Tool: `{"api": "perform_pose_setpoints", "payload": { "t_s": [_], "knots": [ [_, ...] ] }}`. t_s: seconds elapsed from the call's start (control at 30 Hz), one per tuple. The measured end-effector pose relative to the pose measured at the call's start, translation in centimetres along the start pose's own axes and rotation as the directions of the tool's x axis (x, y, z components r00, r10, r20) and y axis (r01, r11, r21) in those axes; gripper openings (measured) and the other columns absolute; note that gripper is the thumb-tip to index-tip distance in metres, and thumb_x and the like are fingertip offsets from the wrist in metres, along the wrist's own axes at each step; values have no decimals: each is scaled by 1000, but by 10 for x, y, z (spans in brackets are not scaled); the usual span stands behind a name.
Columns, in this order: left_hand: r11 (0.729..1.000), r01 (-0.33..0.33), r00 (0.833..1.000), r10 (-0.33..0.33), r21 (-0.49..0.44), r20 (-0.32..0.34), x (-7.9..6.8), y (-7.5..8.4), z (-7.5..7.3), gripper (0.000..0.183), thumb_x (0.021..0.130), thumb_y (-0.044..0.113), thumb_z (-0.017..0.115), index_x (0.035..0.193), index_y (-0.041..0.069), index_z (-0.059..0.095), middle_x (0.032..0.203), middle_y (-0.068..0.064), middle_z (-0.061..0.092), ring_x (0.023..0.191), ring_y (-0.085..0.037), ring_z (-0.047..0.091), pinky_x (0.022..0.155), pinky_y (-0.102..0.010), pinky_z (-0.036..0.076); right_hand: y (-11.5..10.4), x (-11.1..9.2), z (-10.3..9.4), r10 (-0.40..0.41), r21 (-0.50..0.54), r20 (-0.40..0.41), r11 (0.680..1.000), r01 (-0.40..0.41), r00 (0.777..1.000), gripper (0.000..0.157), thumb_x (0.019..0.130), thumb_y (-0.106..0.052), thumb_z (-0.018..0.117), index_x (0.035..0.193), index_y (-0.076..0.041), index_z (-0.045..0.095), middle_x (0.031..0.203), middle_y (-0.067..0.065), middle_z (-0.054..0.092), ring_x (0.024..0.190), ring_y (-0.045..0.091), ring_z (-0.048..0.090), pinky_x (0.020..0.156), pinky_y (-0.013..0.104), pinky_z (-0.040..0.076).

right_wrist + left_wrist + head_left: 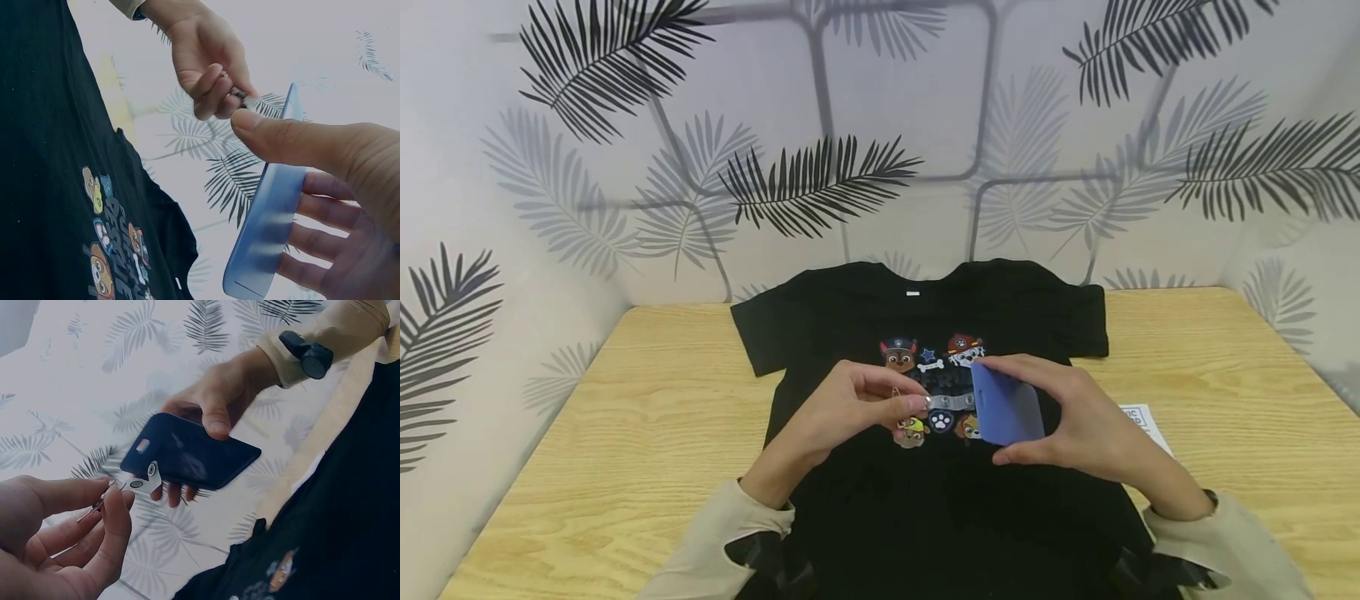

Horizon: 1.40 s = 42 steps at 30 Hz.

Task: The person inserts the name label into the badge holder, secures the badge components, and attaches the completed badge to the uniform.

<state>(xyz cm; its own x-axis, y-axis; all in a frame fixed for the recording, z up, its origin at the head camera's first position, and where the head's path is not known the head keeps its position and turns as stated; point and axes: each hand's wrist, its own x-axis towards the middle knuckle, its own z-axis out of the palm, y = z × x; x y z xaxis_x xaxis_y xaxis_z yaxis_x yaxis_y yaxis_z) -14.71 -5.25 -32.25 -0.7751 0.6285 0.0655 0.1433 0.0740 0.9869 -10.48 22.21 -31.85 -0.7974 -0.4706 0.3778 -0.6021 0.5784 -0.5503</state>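
Note:
My left hand (857, 408) pinches the metal end of a badge clip (94, 509) between thumb and fingers. From it a short clear strap (951, 402) with snap studs stretches toward a blue badge holder (1011, 408). My right hand (1067, 417) grips the holder by its edges, thumb on one side and fingers on the other. The left wrist view shows the holder's slot (143, 445) near the strap's free end, which overlaps the holder there. Beneath both hands a black T-shirt (940, 517) with cartoon dog prints lies spread out.
The shirt lies on a wooden table (625, 433). A white printed card (1147, 425) is partly hidden behind my right wrist. A wall covering (895, 100) with leaf patterns rises behind and beside the table.

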Motion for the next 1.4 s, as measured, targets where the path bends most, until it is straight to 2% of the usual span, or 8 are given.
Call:
{"api": "perform_pose_setpoints", "payload": {
  "t_s": [0.23,0.4,0.67,0.93,1.4],
  "knots": [
    [994,90,995,-88,-63,39,9,-25,10,21,89,7,69,103,-8,69,87,-17,72,65,-18,67,74,-49,56,3,-1,0,-9,-25,8,1000,9,1000,84,63,-30,92,135,-11,53,126,11,59,102,27,57,70,36,55],
    [982,153,984,-143,-106,104,13,-39,21,20,90,4,67,104,-10,68,90,-18,72,69,-16,67,71,-39,58,4,0,0,3,-18,23,1000,-3,1000,84,62,-29,92,135,-10,54,125,10,59,102,26,56,70,36,54],
    [960,248,959,-223,-131,176,16,-55,35,19,91,0,62,106,-13,66,91,-21,71,72,-16,68,72,-36,58,6,0,2,-3,-44,34,999,5,999,85,61,-27,93,134,-9,54,125,10,60,104,25,56,72,39,53],
    [952,273,950,-244,-136,195,16,-64,44,20,92,-3,59,107,-16,64,93,-25,70,69,-13,67,72,-34,58,9,0,4,-26,-54,51,998,29,998,84,60,-25,93,134,-10,55,123,6,60,104,22,56,74,37,52],
    [955,258,958,-234,-145,164,16,-71,49,21,93,-4,57,109,-17,62,92,-29,68,73,-18,69,74,-37,58,11,1,6,-17,-75,79,997,23,997,85,57,-22,95,133,-11,56,120,4,61,103,21,56,74,37,51]
  ]
}}
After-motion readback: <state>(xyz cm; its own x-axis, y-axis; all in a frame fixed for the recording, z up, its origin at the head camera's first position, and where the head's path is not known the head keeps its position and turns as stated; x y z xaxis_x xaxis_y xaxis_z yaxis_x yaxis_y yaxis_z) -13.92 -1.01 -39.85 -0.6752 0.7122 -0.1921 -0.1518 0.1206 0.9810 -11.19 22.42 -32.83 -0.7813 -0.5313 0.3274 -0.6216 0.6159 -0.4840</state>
